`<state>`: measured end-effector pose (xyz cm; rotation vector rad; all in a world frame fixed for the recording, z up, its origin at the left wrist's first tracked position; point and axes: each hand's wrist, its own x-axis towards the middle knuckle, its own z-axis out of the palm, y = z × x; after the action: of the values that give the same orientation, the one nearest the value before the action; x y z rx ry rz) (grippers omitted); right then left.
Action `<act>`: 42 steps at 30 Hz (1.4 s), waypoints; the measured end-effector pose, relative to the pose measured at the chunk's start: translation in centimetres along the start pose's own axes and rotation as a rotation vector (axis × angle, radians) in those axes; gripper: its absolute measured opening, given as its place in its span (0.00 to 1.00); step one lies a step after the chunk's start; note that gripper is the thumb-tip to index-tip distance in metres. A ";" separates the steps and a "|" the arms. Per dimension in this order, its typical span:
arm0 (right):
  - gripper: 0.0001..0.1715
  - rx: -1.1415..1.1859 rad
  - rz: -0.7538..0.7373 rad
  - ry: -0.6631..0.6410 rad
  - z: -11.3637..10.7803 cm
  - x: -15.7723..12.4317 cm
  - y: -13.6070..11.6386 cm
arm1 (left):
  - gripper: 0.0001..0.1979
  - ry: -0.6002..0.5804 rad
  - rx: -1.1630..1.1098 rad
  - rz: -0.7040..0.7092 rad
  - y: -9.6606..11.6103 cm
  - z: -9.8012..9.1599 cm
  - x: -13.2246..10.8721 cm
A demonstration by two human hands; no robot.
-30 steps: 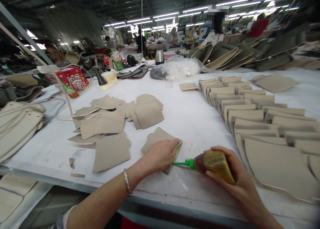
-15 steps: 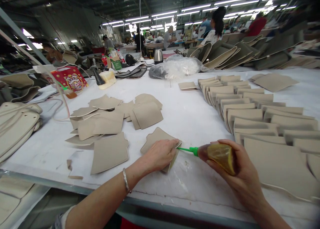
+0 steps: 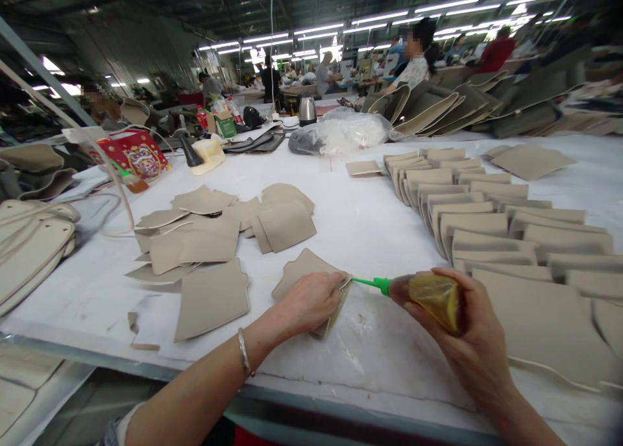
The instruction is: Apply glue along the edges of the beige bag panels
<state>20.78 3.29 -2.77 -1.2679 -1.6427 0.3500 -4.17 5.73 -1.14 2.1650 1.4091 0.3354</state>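
Note:
My left hand [image 3: 311, 301] presses flat on a beige cut piece [image 3: 302, 269] near the front of the white table [image 3: 370, 225], with its fingers at the piece's right edge. My right hand [image 3: 462, 329] grips a yellow-brown glue bottle [image 3: 428, 295] lying sideways. Its green nozzle [image 3: 372, 282] points left and its tip touches the piece's upper right edge, just beside my left fingertips.
Loose beige pieces [image 3: 214, 232] lie in a heap to the left. Overlapping rows of beige pieces [image 3: 487, 219] fill the right side. A red bag [image 3: 134, 154], a plastic bag [image 3: 345, 131] and a kettle [image 3: 307, 110] stand at the back. Other people work at far tables.
The glue bottle's nozzle has travelled up along the piece's right edge, from its lower part to its upper corner. My left hand has stayed on the piece.

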 end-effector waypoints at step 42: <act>0.12 1.188 0.868 0.090 -0.5 -1.7 1.7 | 0.24 0.314 0.143 -0.467 -2.8 -3.2 -1.9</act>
<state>22.11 2.37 -4.68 -0.9036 -0.4511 1.4912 -8.68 5.89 0.08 1.8648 2.1144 0.4181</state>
